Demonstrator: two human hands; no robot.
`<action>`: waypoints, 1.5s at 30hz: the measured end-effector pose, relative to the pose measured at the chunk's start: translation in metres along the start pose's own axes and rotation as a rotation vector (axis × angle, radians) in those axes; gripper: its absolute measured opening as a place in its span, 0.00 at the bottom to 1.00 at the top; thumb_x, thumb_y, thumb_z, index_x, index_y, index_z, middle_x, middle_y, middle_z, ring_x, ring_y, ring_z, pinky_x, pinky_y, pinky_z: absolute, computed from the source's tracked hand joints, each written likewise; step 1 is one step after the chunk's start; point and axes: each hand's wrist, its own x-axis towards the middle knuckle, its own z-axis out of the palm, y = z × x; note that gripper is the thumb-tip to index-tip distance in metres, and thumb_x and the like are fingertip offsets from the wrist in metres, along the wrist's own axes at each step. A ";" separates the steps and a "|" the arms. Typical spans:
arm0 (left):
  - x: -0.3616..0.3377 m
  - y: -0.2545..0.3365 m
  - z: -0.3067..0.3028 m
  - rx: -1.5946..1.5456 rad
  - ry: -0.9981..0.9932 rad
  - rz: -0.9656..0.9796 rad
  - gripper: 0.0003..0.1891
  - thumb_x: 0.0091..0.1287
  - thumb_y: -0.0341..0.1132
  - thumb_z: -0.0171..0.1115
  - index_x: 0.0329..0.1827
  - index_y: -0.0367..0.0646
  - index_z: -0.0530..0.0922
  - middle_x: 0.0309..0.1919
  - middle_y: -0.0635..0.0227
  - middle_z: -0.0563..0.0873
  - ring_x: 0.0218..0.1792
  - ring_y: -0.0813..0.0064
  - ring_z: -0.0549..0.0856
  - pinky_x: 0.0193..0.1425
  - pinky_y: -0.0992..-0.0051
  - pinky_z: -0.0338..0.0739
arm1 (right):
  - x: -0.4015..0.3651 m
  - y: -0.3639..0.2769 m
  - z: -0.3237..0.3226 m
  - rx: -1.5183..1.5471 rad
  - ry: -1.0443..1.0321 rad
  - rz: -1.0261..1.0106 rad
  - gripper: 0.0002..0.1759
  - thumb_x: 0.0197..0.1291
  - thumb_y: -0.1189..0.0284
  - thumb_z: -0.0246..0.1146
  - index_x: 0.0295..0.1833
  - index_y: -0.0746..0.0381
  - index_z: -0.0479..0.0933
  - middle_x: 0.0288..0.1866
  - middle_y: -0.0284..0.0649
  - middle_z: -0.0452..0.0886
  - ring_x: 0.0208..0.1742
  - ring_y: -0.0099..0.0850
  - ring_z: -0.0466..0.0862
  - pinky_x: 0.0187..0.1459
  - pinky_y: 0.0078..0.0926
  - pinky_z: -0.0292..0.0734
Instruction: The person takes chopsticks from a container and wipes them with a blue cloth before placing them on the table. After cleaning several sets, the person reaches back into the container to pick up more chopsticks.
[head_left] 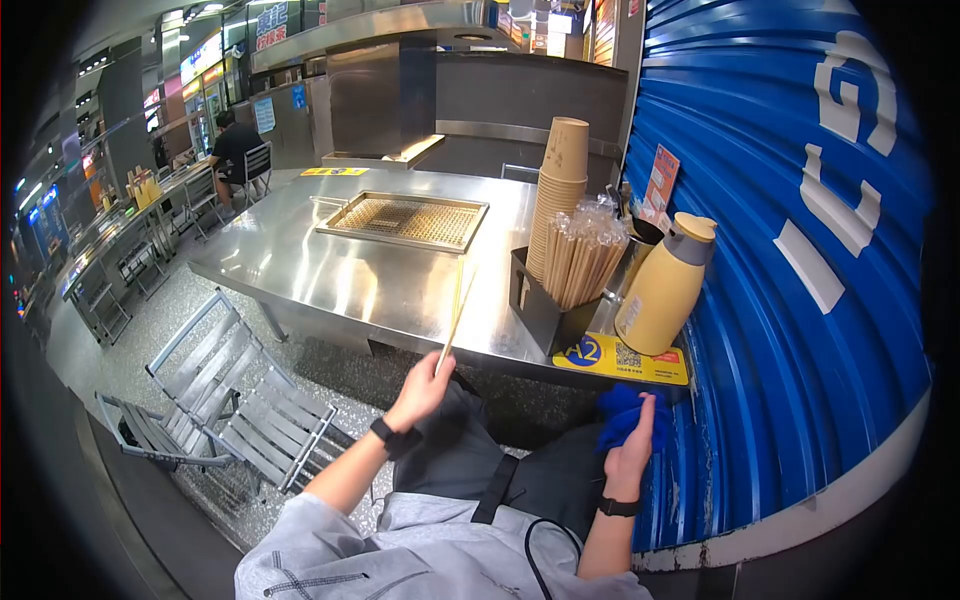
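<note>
My left hand [425, 387] holds a pair of thin chopsticks [459, 315], which point up and away over the near edge of the steel table [380, 300]. In my right hand [630, 445] is a bunched blue cloth [622, 415], held just below the table's near right corner. Above that hand, a yellow label [650, 362] with a QR code lies on the tabletop, and a yellow thermos jug [664, 290] stands at its edge. A dark holder [532, 300] beside the jug carries a tall stack of paper cups [560, 190] and many wrapped chopsticks [580, 255].
A mesh grill [410, 219] is set into the table. Blue corrugated shutter [800, 330] runs along the right side. Metal folding chairs [265, 420] stand at the left. Farther back, a seated person [235, 150] is beside another long table [140, 220].
</note>
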 end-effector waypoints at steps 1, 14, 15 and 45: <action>0.015 0.005 -0.005 0.044 -0.028 -0.035 0.19 0.73 0.46 0.54 0.51 0.36 0.77 0.29 0.59 0.84 0.33 0.69 0.84 0.39 0.68 0.77 | 0.005 0.012 -0.010 0.009 -0.042 0.047 0.14 0.69 0.58 0.59 0.52 0.55 0.78 0.49 0.32 0.83 0.48 0.25 0.82 0.53 0.21 0.74; 0.092 0.123 0.056 0.002 0.079 0.513 0.27 0.61 0.43 0.69 0.57 0.36 0.74 0.49 0.53 0.81 0.50 0.58 0.81 0.55 0.65 0.75 | -0.015 0.019 0.000 -0.015 -0.075 0.189 0.11 0.68 0.63 0.61 0.50 0.56 0.78 0.47 0.33 0.83 0.47 0.28 0.84 0.50 0.26 0.78; 0.098 0.131 0.065 0.012 0.085 0.530 0.24 0.61 0.43 0.69 0.54 0.37 0.75 0.45 0.56 0.83 0.45 0.60 0.82 0.49 0.67 0.77 | -0.016 0.020 0.001 -0.028 -0.091 0.184 0.11 0.68 0.63 0.61 0.50 0.56 0.78 0.47 0.33 0.83 0.46 0.29 0.84 0.50 0.26 0.78; -0.037 0.139 0.093 -0.137 -0.486 0.742 0.06 0.70 0.28 0.58 0.43 0.36 0.81 0.32 0.62 0.83 0.36 0.76 0.82 0.44 0.75 0.77 | -0.050 -0.005 0.035 -0.221 -0.622 -0.393 0.26 0.69 0.70 0.58 0.69 0.63 0.63 0.67 0.45 0.70 0.68 0.34 0.70 0.69 0.33 0.62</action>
